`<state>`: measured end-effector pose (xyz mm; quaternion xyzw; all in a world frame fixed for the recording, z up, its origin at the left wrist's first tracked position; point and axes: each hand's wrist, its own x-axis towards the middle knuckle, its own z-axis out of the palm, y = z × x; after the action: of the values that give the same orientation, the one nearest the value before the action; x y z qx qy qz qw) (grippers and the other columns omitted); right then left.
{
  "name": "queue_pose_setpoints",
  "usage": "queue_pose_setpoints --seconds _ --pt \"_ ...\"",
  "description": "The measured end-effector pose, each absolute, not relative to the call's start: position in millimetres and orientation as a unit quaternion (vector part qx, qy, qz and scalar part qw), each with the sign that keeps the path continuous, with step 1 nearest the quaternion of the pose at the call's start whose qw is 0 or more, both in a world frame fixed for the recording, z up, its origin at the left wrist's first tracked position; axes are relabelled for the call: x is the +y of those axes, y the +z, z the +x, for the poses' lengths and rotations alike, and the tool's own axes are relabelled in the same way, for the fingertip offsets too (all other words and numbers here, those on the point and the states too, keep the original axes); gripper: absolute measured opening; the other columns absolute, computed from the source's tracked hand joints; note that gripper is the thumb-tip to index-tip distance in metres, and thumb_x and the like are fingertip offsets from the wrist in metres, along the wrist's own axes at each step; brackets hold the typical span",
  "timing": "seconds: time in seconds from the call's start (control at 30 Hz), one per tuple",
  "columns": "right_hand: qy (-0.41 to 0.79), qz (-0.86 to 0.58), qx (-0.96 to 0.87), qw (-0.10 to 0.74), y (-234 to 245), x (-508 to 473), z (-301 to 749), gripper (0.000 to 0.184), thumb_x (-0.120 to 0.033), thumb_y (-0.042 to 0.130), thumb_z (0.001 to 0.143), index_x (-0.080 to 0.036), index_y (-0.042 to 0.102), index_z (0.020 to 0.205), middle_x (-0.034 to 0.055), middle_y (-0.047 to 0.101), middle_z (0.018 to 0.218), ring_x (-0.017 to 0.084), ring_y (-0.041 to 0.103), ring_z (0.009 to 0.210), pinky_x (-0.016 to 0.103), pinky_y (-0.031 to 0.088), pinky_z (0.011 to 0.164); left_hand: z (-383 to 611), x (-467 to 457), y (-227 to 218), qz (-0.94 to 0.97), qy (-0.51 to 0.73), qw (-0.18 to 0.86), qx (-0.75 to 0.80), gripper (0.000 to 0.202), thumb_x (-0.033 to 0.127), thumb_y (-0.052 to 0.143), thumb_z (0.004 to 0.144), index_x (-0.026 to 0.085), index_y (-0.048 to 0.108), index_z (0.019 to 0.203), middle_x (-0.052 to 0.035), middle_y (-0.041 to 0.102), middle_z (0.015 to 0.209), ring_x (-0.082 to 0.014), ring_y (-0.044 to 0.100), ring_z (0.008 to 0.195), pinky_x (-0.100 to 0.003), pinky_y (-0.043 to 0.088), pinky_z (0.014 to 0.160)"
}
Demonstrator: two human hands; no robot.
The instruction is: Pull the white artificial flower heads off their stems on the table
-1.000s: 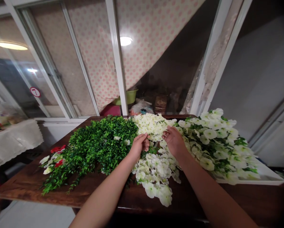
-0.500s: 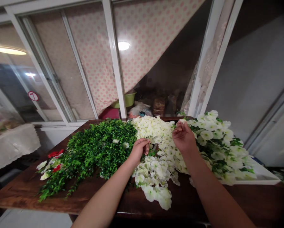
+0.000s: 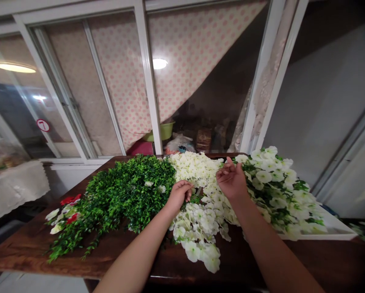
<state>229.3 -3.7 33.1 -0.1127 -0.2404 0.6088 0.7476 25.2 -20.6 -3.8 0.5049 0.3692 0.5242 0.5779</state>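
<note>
My left hand (image 3: 180, 194) hovers between the green leafy heap and the loose white flowers, thumb and fingertips pressed together; anything held in them is too small to make out. To its right, my right hand (image 3: 232, 179) is raised in front of the white petals, palm showing, fingers loosely curled and apart, with nothing visible in them. White artificial blossoms (image 3: 197, 169) lie in a pile behind and between the hands, and more white flowers (image 3: 200, 232) spread toward the table's front edge. The bushy green artificial foliage (image 3: 130, 187) fills the left side.
A white tray (image 3: 337, 231) at the right holds white flowers with green leaves (image 3: 280, 179). Red and white flowers (image 3: 69, 209) lie at the left on the dark wooden table (image 3: 29, 252). A window frame (image 3: 150, 81) stands behind. Another table with a white cloth (image 3: 20, 189) is far left.
My right hand has shifted slightly left and away from the tray flowers, and its fingers have loosened from a pinch. My left hand stays nearly in place.
</note>
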Motion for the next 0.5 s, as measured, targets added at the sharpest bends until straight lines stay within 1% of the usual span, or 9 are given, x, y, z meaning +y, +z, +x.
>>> queue_pose_setpoints --seconds 0.1,0.27,0.37,0.5 --pt "0.600 -0.109 -0.253 0.751 32.2 -5.2 231.0 0.025 -0.052 0.059 0.083 -0.028 0.068 0.088 -0.0054 0.060 0.068 0.008 0.047 0.050 0.025 0.048 0.055 25.3 -20.9 -3.3 0.508 0.527 0.576 0.364 0.021 0.034 0.068 0.066 0.016 0.057 0.064 0.0035 0.052 0.046 -0.0083 0.042 0.036 -0.021 0.028 0.038" --pt "0.608 -0.082 -0.221 0.758 30.6 -6.0 234.8 0.010 -0.034 0.061 0.083 -0.027 0.067 0.088 -0.0060 0.059 0.068 0.007 0.047 0.051 0.025 0.048 0.058 25.6 -20.5 -4.8 0.518 0.525 0.569 0.364 0.022 0.035 0.069 0.066 0.016 0.056 0.065 0.0035 0.052 0.046 -0.0083 0.042 0.035 -0.022 0.027 0.037" --pt "0.605 -0.088 -0.214 0.762 29.7 -5.7 233.6 0.015 -0.033 0.060 0.083 -0.029 0.066 0.096 -0.0060 0.060 0.071 0.007 0.048 0.052 0.025 0.047 0.057 25.7 -20.3 -5.4 0.520 0.523 0.570 0.362 0.022 0.035 0.068 0.066 0.016 0.057 0.066 0.0037 0.052 0.046 -0.0084 0.042 0.035 -0.022 0.027 0.037" --pt "0.575 -0.114 -0.240 0.773 26.2 -3.7 228.3 0.026 -0.041 0.060 0.083 -0.034 0.063 0.107 -0.0057 0.062 0.077 0.008 0.050 0.053 0.027 0.046 0.056 25.5 -20.1 -5.5 0.521 0.521 0.567 0.370 0.024 0.037 0.069 0.066 0.016 0.057 0.065 0.0038 0.052 0.046 -0.0081 0.042 0.035 -0.021 0.028 0.038"
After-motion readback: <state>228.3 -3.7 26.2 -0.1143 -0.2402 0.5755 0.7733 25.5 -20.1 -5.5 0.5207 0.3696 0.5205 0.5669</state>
